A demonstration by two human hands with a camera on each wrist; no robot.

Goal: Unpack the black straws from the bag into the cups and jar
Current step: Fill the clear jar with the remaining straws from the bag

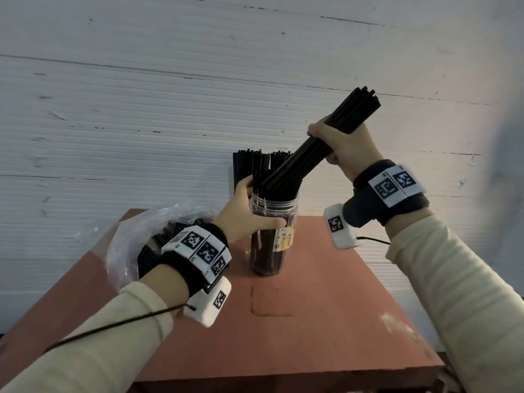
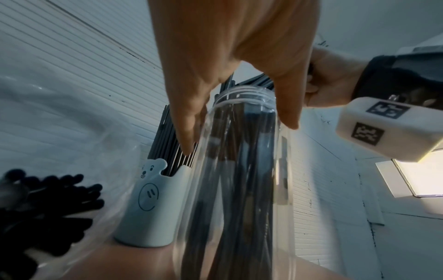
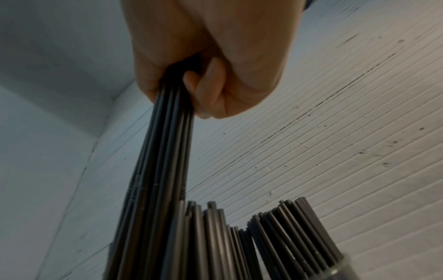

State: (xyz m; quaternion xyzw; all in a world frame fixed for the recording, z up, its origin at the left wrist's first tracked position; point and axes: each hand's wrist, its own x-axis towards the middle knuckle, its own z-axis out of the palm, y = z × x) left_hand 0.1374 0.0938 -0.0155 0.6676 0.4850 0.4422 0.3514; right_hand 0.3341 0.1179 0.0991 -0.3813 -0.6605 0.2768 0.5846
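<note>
Reddish table against white ribbed wall.

Dim, bluish light; wrist views blurred, edges warped.

You are facing a white ribbed wall behind a reddish-brown table; a bright window is glowing.

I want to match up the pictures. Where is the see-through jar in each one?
Head: the jar stands mid-picture on the red table, gripped by the left hand.
Left wrist: it fills the lower centre, under the fingers.
Right wrist: only a sliver of its rim shows, bottom right corner.
Shared landmark: the black straws going into it.
</note>
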